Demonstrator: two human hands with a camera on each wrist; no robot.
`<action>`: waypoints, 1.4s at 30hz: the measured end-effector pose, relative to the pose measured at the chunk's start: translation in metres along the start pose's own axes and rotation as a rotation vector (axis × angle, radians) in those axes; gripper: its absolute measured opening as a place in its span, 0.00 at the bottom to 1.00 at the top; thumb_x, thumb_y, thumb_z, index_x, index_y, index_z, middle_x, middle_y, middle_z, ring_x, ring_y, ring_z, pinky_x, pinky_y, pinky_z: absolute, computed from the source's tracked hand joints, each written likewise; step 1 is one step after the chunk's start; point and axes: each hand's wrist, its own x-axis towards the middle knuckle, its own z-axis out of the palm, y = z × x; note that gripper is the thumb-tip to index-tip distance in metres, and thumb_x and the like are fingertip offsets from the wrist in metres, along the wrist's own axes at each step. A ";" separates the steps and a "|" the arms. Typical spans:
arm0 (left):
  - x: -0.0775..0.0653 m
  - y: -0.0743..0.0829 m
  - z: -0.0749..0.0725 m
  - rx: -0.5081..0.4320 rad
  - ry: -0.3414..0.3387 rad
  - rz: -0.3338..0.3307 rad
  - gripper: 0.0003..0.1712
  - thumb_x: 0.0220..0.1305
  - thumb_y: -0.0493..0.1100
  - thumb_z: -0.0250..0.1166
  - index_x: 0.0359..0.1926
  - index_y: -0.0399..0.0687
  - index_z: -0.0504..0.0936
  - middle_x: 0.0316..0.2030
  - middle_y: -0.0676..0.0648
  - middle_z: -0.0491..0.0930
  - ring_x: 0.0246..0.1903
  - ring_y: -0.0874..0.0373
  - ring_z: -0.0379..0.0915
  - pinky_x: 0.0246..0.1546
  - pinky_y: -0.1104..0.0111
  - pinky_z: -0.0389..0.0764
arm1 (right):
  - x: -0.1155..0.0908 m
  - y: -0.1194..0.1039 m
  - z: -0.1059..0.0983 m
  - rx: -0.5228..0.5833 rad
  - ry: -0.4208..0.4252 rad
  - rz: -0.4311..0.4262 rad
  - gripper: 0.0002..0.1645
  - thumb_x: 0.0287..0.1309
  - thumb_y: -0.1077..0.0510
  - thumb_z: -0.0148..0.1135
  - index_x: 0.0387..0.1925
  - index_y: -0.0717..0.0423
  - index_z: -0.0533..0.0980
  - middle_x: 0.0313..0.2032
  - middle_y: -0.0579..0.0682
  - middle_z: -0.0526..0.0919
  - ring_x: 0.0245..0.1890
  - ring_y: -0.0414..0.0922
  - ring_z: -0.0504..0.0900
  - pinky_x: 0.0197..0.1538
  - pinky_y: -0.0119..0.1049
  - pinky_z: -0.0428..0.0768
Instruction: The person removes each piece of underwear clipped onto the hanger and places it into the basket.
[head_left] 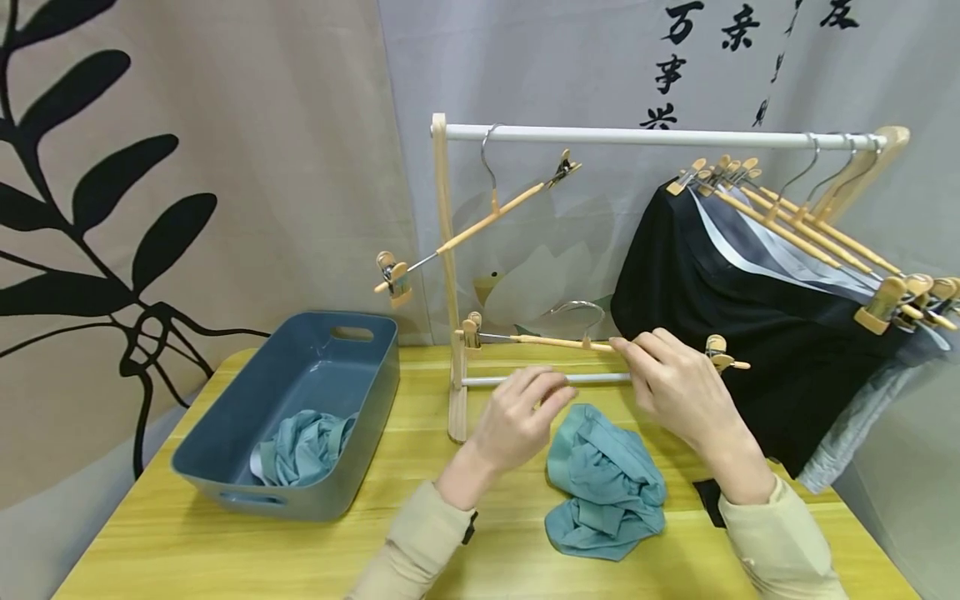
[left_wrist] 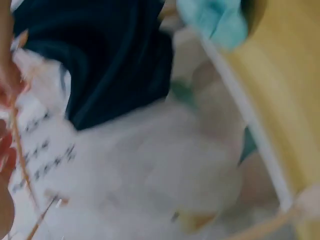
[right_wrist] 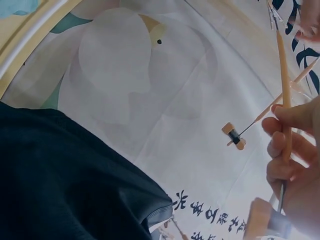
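My right hand [head_left: 678,387] grips the wooden bar of a clip hanger [head_left: 558,342], held roughly level above the table. In the right wrist view, the fingers of the right hand [right_wrist: 295,145] are curled round that hanger [right_wrist: 284,65]. The left hand [head_left: 517,417] is just below the hanger's left half, its fingers loosely bent and holding nothing. Below the hands, a crumpled teal garment [head_left: 607,483] lies on the table. Another clip hanger [head_left: 491,218] hangs tilted and bare from the rack's white rail [head_left: 600,135].
At left stands a blue-grey bin [head_left: 367,400] with another teal cloth [head_left: 303,450] inside. Several hangers with clipped garments, a black one [head_left: 675,283] in front, hang at the rack's right end. The rack's wooden post [head_left: 450,292] stands on the yellow wood-grain table [head_left: 187,550].
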 end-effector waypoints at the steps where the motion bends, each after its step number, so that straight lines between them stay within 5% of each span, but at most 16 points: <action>1: -0.003 0.006 0.006 -0.042 -0.081 -0.017 0.13 0.49 0.29 0.59 0.35 0.47 0.81 0.36 0.49 0.80 0.40 0.58 0.75 0.44 0.74 0.76 | 0.000 0.002 0.000 -0.003 -0.001 0.004 0.15 0.58 0.63 0.46 0.38 0.62 0.79 0.26 0.51 0.78 0.27 0.46 0.73 0.29 0.36 0.74; 5: -0.020 0.031 0.031 -0.186 -0.513 -0.142 0.16 0.54 0.46 0.65 0.46 0.54 0.77 0.46 0.52 0.76 0.47 0.59 0.71 0.46 0.73 0.75 | -0.003 0.007 0.000 -0.011 -0.008 0.023 0.14 0.54 0.65 0.49 0.39 0.62 0.79 0.26 0.51 0.78 0.28 0.46 0.75 0.29 0.37 0.75; 10: -0.034 0.055 0.059 -0.276 -1.012 -0.311 0.44 0.44 0.69 0.64 0.64 0.70 0.61 0.66 0.49 0.58 0.66 0.47 0.54 0.57 0.54 0.70 | -0.006 0.010 0.001 0.001 0.004 0.048 0.14 0.47 0.69 0.56 0.39 0.62 0.79 0.25 0.52 0.78 0.26 0.46 0.73 0.26 0.38 0.74; 12: -0.038 0.062 0.067 -0.289 -1.152 -0.359 0.51 0.39 0.72 0.65 0.66 0.77 0.54 0.70 0.49 0.50 0.69 0.43 0.46 0.60 0.49 0.65 | -0.006 0.010 0.001 0.003 0.006 0.055 0.15 0.45 0.69 0.58 0.38 0.62 0.79 0.25 0.53 0.77 0.26 0.46 0.73 0.25 0.38 0.74; 15: -0.040 0.069 0.076 -0.295 -1.273 -0.404 0.56 0.35 0.71 0.67 0.66 0.83 0.48 0.72 0.52 0.43 0.70 0.43 0.40 0.61 0.47 0.62 | -0.006 0.012 0.001 -0.002 0.008 0.060 0.15 0.44 0.69 0.58 0.38 0.62 0.79 0.25 0.53 0.77 0.25 0.46 0.73 0.25 0.39 0.74; 20: -0.038 0.074 0.085 -0.273 -1.309 -0.387 0.50 0.40 0.66 0.69 0.65 0.81 0.55 0.68 0.53 0.55 0.65 0.48 0.57 0.56 0.59 0.70 | -0.007 0.014 0.001 -0.008 0.024 0.066 0.14 0.46 0.69 0.56 0.38 0.62 0.79 0.24 0.52 0.77 0.25 0.47 0.73 0.26 0.39 0.74; 24: -0.035 0.078 0.091 -0.186 -1.249 -0.302 0.36 0.46 0.60 0.69 0.58 0.77 0.67 0.52 0.53 0.73 0.48 0.55 0.72 0.40 0.69 0.77 | -0.007 0.014 0.001 -0.010 0.026 0.083 0.14 0.48 0.68 0.56 0.38 0.62 0.80 0.24 0.52 0.76 0.25 0.47 0.74 0.27 0.39 0.74; 29: -0.038 0.079 0.092 -0.140 -1.151 -0.275 0.27 0.48 0.53 0.70 0.51 0.72 0.73 0.37 0.54 0.79 0.33 0.60 0.76 0.27 0.72 0.76 | -0.007 0.014 0.000 -0.007 0.042 0.089 0.13 0.47 0.69 0.58 0.37 0.62 0.80 0.23 0.52 0.75 0.24 0.47 0.74 0.26 0.39 0.74; 36: -0.037 0.062 0.077 -0.238 -1.118 -0.395 0.27 0.50 0.47 0.69 0.52 0.66 0.74 0.36 0.52 0.82 0.30 0.62 0.77 0.23 0.75 0.73 | -0.006 0.015 -0.002 -0.009 0.052 0.102 0.13 0.46 0.69 0.58 0.37 0.62 0.80 0.22 0.52 0.75 0.23 0.47 0.73 0.25 0.40 0.74; 42: -0.036 0.035 0.046 -0.280 -0.983 -0.520 0.25 0.50 0.41 0.68 0.51 0.56 0.75 0.37 0.47 0.81 0.31 0.60 0.77 0.24 0.75 0.74 | -0.007 0.016 -0.005 -0.028 0.042 0.117 0.13 0.46 0.69 0.57 0.36 0.62 0.81 0.22 0.52 0.75 0.23 0.47 0.73 0.25 0.39 0.74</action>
